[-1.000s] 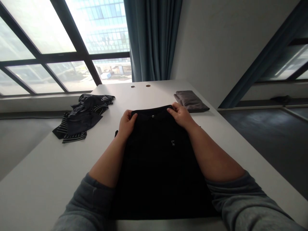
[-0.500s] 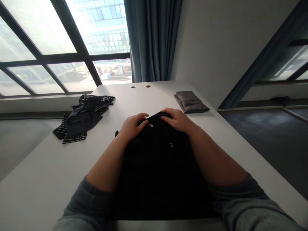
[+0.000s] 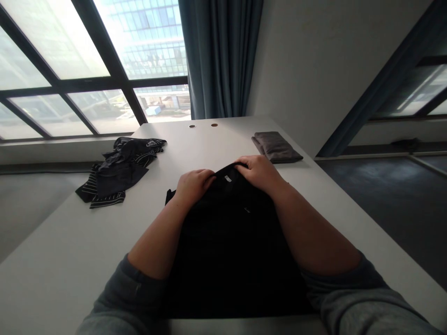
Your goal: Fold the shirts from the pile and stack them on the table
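A smooth white table [image 3: 104, 232] stretches away beneath a pleated blue curtain [image 3: 220, 56]. On its near part lies the shirt [image 3: 237, 260], matte black cloth spread broad and roughly rectangular, its long axis running away from the person: collar end at the far side, straight hem near the table's close edge. Farther left sits a crumpled pile [image 3: 122, 170] of dark clothes, some striped white; farther right, a grey cloth [image 3: 277, 146] folded into a soft rectangle. The left hand [image 3: 193, 186] and right hand [image 3: 258, 172] pinch the shirt's far edge between thumb and fingers, a short slanting stretch of it spanning the gap, the body below them between the forearms. Inside the edge shows a small pale label [image 3: 228, 178]; lower right, a tiny thin-lined logo [image 3: 247, 210].
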Tool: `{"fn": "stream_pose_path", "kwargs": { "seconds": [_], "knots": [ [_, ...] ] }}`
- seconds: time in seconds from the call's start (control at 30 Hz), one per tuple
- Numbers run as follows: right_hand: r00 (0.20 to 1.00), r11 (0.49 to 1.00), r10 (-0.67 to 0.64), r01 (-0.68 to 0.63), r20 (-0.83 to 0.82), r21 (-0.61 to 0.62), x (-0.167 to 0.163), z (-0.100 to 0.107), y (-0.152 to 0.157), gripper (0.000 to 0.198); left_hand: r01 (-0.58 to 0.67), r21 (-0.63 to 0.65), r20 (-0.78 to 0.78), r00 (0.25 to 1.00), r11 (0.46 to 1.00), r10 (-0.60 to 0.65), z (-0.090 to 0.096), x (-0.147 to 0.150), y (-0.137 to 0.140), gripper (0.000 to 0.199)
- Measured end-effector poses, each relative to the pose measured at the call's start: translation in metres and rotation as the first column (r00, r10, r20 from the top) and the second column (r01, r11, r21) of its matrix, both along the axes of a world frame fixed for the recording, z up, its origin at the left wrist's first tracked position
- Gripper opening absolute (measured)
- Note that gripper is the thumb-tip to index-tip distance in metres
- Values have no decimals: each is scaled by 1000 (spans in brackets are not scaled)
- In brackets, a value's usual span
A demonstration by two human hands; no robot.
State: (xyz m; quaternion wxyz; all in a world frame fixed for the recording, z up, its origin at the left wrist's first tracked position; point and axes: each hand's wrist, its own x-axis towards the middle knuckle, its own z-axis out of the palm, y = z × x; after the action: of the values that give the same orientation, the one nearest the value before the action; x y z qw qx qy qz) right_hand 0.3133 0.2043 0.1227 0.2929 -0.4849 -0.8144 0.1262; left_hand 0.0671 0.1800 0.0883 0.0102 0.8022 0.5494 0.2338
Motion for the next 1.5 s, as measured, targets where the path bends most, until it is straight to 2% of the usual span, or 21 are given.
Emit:
{"fn": "stream_pose_path", "kwargs": {
  "seconds": [0.1, 0.17, 0.2, 0.27, 0.33, 0.4, 0.43, 0.5, 0.53, 0.6, 0.67, 0.77, 0.87, 0.97, 1.03, 1.13, 1.2, 1.27, 1.37, 1.5],
  "knots": [
    [997, 999, -44, 43, -60, -13, 9, -7, 10, 22, -132, 14, 75, 989, 991, 131, -5, -8, 8, 22],
    [991, 998, -61, 59, -115, -26, 12, -14, 15, 22, -137, -4, 177, 975, 990, 136, -8, -12, 11, 23],
    [987, 997, -75, 71, -143, -34, 12, -18, 18, 23, -85, -18, 234, 968, 996, 87, -10, -14, 11, 25],
    [976, 994, -104, 94, -191, -59, 14, -26, 23, 26, 106, -35, 327, 941, 994, -89, -13, -18, 12, 33],
    [964, 992, -100, 79, -245, -97, 16, -31, 26, 27, 320, -55, 340, 897, 946, -283, -18, -22, 14, 43],
    [949, 988, -52, 4, -310, -152, 22, -32, 28, 30, 423, -101, 293, 878, 901, -379, -24, -25, 17, 44],
    [941, 981, -12, -55, -339, -188, 26, -32, 28, 34, 422, -128, 269, 886, 897, -379, -28, -27, 18, 40],
    [923, 939, 93, -206, -373, -277, 34, -30, 27, 47, 349, -155, 272, 914, 924, -300, -34, -30, 22, 32],
    [914, 903, 152, -283, -377, -323, 38, -29, 27, 57, 296, -154, 306, 922, 943, -239, -37, -31, 23, 34],
    [890, 836, 242, -393, -386, -384, 43, -30, 27, 76, 186, -139, 398, 910, 973, -117, -41, -33, 27, 50],
    [875, 823, 267, -425, -403, -378, 45, -34, 30, 76, 77, -133, 436, 900, 988, -11, -43, -34, 31, 60],
    [890, 875, 200, -350, -409, -335, 42, -41, 41, 42, -42, -125, 310, 948, 991, 79, -37, -34, 43, 44],
    [936, 935, 103, -207, -336, -290, 39, -44, 64, 31, -98, -109, 127, 986, 989, 112, -22, -36, 64, 32],
    [995, 986, 39, -53, -93, -160, 33, -45, 96, 32, -181, -106, -4, 983, 978, 182, -10, -37, 93, 38],
    [991, 994, -26, 39, 128, -102, 26, -49, 115, 35, -229, -111, -85, 972, 967, 220, -11, -36, 112, 41],
    [916, 979, -108, 166, 387, -119, 10, -65, 135, 40, -283, -137, -199, 947, 949, 253, -28, -31, 133, 40],
    [863, 959, -168, 255, 476, -124, 0, -80, 140, 45, -329, -140, -244, 926, 934, 290, -45, -25, 141, 38],
    [824, 942, -226, 321, 519, -99, -8, -96, 141, 48, -369, -118, -266, 906, 922, 328, -61, -19, 146, 36],
    [802, 937, -275, 348, 530, -41, -14, -116, 139, 49, -376, -49, -290, 892, 925, 347, -80, -13, 151, 33],
    [799, 933, -318, 359, 510, 19, -13, -127, 141, 52, -365, -27, -268, 899, 931, 345, -90, -15, 155, 34]
  ]
}}
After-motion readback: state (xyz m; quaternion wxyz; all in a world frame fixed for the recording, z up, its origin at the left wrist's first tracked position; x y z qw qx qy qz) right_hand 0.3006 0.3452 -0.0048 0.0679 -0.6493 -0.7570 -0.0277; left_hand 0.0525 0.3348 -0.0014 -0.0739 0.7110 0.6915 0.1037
